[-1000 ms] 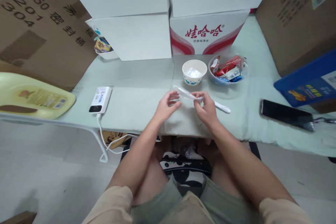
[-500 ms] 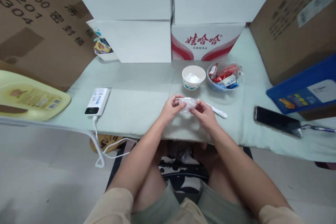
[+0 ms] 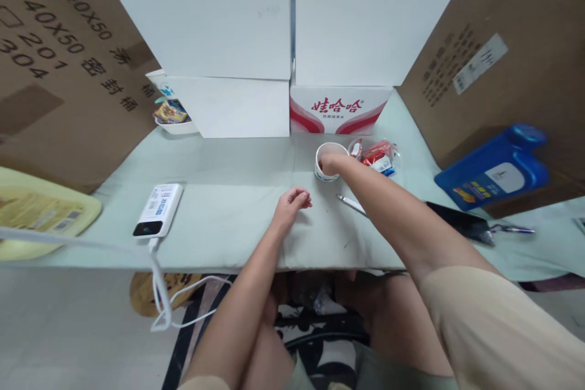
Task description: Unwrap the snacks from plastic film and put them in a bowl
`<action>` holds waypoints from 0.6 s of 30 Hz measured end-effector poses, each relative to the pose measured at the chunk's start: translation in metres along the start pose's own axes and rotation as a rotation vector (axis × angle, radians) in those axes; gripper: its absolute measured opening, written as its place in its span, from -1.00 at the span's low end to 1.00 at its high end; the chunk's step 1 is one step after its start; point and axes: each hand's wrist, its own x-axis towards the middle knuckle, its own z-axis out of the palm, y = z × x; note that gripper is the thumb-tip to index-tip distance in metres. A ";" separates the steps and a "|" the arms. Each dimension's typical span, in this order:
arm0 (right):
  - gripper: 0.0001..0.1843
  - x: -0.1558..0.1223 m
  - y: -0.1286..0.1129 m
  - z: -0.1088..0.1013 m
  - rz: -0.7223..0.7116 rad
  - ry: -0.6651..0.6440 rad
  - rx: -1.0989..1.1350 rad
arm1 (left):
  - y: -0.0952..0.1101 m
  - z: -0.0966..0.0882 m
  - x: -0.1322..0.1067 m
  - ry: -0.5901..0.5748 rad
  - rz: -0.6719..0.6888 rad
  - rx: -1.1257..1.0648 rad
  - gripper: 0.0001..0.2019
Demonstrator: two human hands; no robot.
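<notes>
My right hand reaches forward into a white paper bowl with a blue pattern; its fingers are inside the bowl and mostly hidden by the rim. My left hand rests on the pale green tabletop, fingers loosely curled, with nothing seen in it. A white plastic spoon lies on the table beside my right forearm. The crumpled clear wrapper is not visible now.
A clear bowl of snack packets stands right of the paper bowl. A white power bank with its cable lies at left. A phone and a blue bottle lie at right. Cardboard and white boxes wall the back.
Both hands were crumpling a clear wrapper over the table. My right hand has since moved forward into the paper bowl, and my left hand has let go and stayed on the table.
</notes>
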 end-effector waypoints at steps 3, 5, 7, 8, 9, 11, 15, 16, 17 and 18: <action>-0.74 0.009 -0.002 -0.003 0.013 -0.089 -0.006 | 0.000 -0.007 -0.003 -0.004 -0.023 0.009 -0.61; -0.74 0.006 0.001 -0.010 0.006 -0.102 0.012 | 0.001 -0.010 -0.004 -0.011 -0.028 0.022 -0.63; -0.70 -0.007 0.002 -0.013 0.008 -0.070 0.027 | 0.002 -0.012 -0.002 -0.009 -0.017 0.026 -0.63; -0.68 -0.018 0.002 -0.012 0.016 -0.015 0.043 | 0.002 -0.012 -0.001 -0.004 -0.005 0.015 -0.63; -0.66 -0.033 0.001 -0.006 0.022 0.068 0.085 | 0.003 -0.012 0.000 0.008 0.008 -0.004 -0.62; -0.62 -0.070 -0.006 0.017 0.031 0.374 0.302 | 0.005 -0.011 0.000 0.040 0.023 -0.040 -0.61; -0.62 -0.134 -0.034 0.094 -0.021 0.605 0.861 | 0.008 -0.012 -0.006 0.093 0.048 0.038 -0.61; -0.58 -0.141 -0.041 0.111 -0.020 0.579 0.893 | 0.008 -0.014 -0.008 0.112 0.067 0.079 -0.62; -0.57 -0.145 -0.048 0.124 -0.027 0.550 0.904 | 0.008 -0.018 -0.010 0.143 0.090 0.116 -0.62; -0.56 -0.145 -0.054 0.134 -0.037 0.523 0.895 | 0.009 -0.024 -0.011 0.186 0.116 0.146 -0.62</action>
